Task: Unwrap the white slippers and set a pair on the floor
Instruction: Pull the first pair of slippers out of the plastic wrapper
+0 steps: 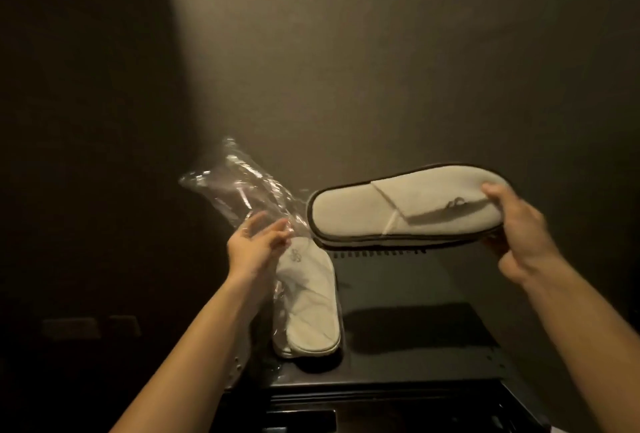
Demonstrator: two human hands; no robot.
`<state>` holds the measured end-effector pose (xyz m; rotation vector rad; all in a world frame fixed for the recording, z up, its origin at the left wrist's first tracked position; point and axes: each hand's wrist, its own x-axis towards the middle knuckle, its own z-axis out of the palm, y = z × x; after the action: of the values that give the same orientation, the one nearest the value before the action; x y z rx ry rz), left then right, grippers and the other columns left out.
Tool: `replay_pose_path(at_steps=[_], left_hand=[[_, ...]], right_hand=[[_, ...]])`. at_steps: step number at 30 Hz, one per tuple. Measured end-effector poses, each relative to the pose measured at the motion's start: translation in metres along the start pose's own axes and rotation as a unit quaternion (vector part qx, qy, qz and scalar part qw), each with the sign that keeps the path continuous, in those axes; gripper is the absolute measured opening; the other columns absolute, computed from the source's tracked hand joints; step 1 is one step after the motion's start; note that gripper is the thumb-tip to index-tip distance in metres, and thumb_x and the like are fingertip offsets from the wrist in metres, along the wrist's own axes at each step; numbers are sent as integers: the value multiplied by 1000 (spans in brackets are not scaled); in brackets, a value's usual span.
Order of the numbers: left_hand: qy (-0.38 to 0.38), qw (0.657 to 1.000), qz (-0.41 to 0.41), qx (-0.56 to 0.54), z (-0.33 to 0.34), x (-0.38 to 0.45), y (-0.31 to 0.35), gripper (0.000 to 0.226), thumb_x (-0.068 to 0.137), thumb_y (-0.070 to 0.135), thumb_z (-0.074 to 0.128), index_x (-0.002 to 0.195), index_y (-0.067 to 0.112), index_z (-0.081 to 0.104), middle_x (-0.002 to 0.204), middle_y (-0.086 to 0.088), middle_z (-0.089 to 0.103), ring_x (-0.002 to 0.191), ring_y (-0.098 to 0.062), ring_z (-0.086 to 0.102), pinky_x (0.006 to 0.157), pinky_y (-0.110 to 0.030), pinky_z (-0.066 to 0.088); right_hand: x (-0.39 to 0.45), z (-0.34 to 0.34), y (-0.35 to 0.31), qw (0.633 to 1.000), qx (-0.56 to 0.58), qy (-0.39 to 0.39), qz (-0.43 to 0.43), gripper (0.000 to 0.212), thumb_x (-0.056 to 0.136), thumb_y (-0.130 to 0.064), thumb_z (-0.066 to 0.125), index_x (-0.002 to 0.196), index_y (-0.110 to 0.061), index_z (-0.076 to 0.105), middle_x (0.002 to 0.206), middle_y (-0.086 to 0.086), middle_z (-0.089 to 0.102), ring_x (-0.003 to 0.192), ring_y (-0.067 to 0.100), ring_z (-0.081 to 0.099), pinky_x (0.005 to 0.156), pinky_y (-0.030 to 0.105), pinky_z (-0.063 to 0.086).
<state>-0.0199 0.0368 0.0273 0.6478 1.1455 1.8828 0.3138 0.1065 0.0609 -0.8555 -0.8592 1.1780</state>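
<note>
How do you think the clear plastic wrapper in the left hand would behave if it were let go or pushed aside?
The clear plastic wrapper looks crinkled and thin, so it is probably floppy and very light. The left hand holds it at one end and it stands up creased, so it would likely collapse and drift. Its glossy film may be slippery.

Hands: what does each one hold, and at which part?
Right hand grips unwrapped slippers at the toe end. Left hand holds the plastic wrapper.

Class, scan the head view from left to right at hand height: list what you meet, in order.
Left hand → clear wrapper → wrapped slippers on the dark cabinet → unwrapped slippers → right hand.
</note>
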Motion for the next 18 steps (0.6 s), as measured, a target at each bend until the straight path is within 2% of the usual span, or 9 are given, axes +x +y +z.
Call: replay_pose_path(at_steps=[2, 5, 6, 8, 11, 13, 14, 16, 18], left_hand=[[-67, 993, -30, 89, -1, -10, 3, 61, 85, -24, 63, 140, 1, 55, 104, -16, 80, 82, -20, 80, 65, -27, 65], [-174, 967, -101, 156, 6, -41, 6, 51, 84, -23, 66, 122, 9, 59, 107, -19, 82, 87, -23, 81, 70, -31, 66], [-198, 960, -115, 158, 9, -51, 5, 55, 83, -23, 67, 123, 13, 56, 109, -20, 81, 91, -26, 80, 75, -34, 67], [-244, 949, -122, 155, 13, -65, -3, 74, 83, -21, 70, 140, 20, 45, 114, -19, 80, 100, -31, 79, 83, -39, 66], [-322, 930, -93, 153, 19, -82, -17, 93, 79, -17, 75, 152, 30, 41, 127, -16, 76, 118, -36, 73, 99, -52, 59], [-362, 922, -86, 102, 21, -94, -23, 91, 77, -15, 74, 154, 23, 45, 138, -18, 69, 125, -38, 68, 102, -53, 57], [-376, 920, -95, 49, 21, -100, -25, 88, 75, -12, 73, 153, 18, 47, 139, -19, 68, 123, -37, 69, 98, -49, 61], [-406, 903, -134, -52, 17, -109, -24, 84, 71, 0, 69, 151, 7, 46, 125, -19, 75, 109, -31, 75, 88, -40, 62], [-469, 865, -145, -107, 15, -110, -24, 78, 82, 15, 58, 155, 2, 36, 117, -15, 77, 108, -28, 73, 93, -35, 50]], right_hand=[[10, 6, -19, 999, 11, -35, 7, 38, 86, -34, 74, 118, -13, 72, 91, 0, 71, 68, 8, 68, 58, 22, 58], [17, 28, -41, 993, -20, -110, 28, 53, 85, -37, 75, 128, -6, 70, 106, 9, 74, 82, 17, 71, 81, 34, 60], [16, 37, -45, 989, -48, -136, 41, 54, 85, -38, 75, 128, -4, 70, 109, 13, 73, 85, 20, 70, 83, 37, 60], [7, 59, -47, 972, -116, -194, 59, 52, 88, -39, 73, 124, -1, 70, 109, 16, 74, 87, 24, 70, 80, 38, 62], [-4, 86, -38, 954, -214, -207, 34, 64, 83, -45, 77, 125, 2, 67, 110, 12, 76, 86, 21, 73, 77, 36, 61], [-8, 96, -32, 941, -264, -211, 24, 64, 82, -48, 77, 124, -1, 66, 111, 11, 76, 88, 20, 74, 76, 35, 61], [-9, 100, -30, 935, -279, -219, 23, 58, 84, -48, 75, 119, -3, 68, 108, 9, 76, 88, 20, 74, 76, 35, 61], [-14, 104, -28, 931, -282, -230, 22, 46, 87, -47, 73, 111, -8, 68, 103, 6, 75, 85, 18, 72, 73, 32, 59], [-15, 107, -27, 932, -271, -241, 15, 36, 87, -44, 74, 102, -11, 70, 97, 6, 75, 79, 17, 71, 71, 32, 59]])
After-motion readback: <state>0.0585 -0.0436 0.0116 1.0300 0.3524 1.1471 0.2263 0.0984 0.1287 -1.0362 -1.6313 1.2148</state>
